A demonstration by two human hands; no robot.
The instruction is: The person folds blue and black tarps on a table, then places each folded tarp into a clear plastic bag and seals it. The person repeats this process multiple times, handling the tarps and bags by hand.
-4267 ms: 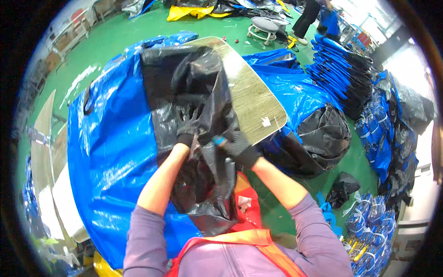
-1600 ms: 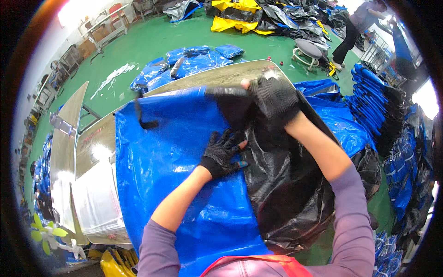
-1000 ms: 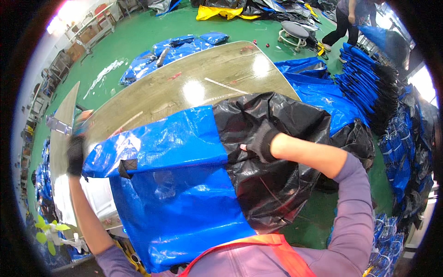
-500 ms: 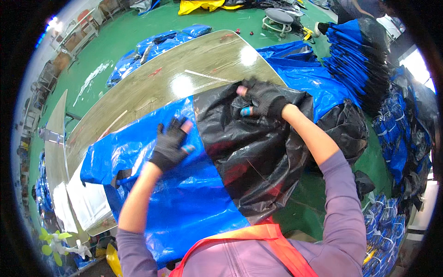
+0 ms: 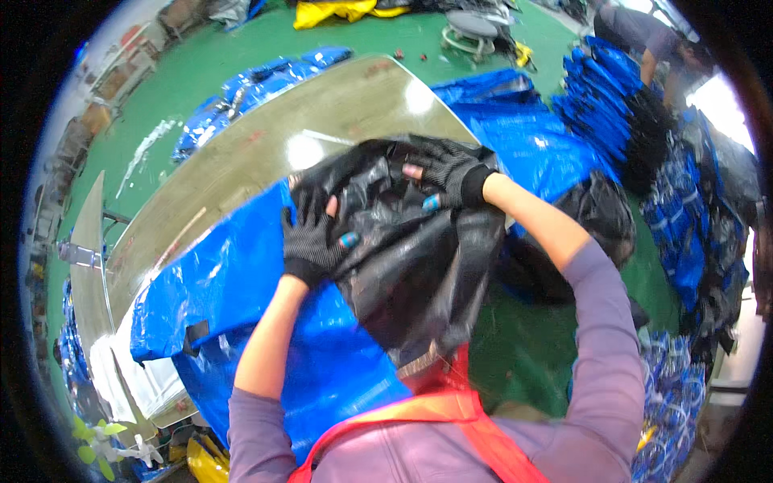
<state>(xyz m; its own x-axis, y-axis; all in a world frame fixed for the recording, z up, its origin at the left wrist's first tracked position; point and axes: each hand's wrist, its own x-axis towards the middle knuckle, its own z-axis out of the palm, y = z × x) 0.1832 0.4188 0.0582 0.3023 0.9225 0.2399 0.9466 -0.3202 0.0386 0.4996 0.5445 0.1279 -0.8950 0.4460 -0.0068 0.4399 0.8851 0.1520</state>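
Note:
A large glossy sheet of plastic tarp, blue on the left and black on the right, lies across the table and hangs down toward my body. My left hand, in a dark glove with bare fingertips, rests flat with spread fingers near the blue-black seam. On the far part of the black side lies my gloved right hand, fingers stretched out and thumb apart. Blue wrapping shows on a digit of each hand. Between the hands the black material is wrinkled and bunched.
Under the sheet is a wood-patterned table. Right of it lie a blue tarp and a tall folded blue-black stack; tied bundles stand farther right. A grey stool stands beyond. Another person bends at the far right.
My right hand has shifted slightly left, and my left hand has moved right and down onto the seam. The black part has bunched up between them. The other person has come further into view.

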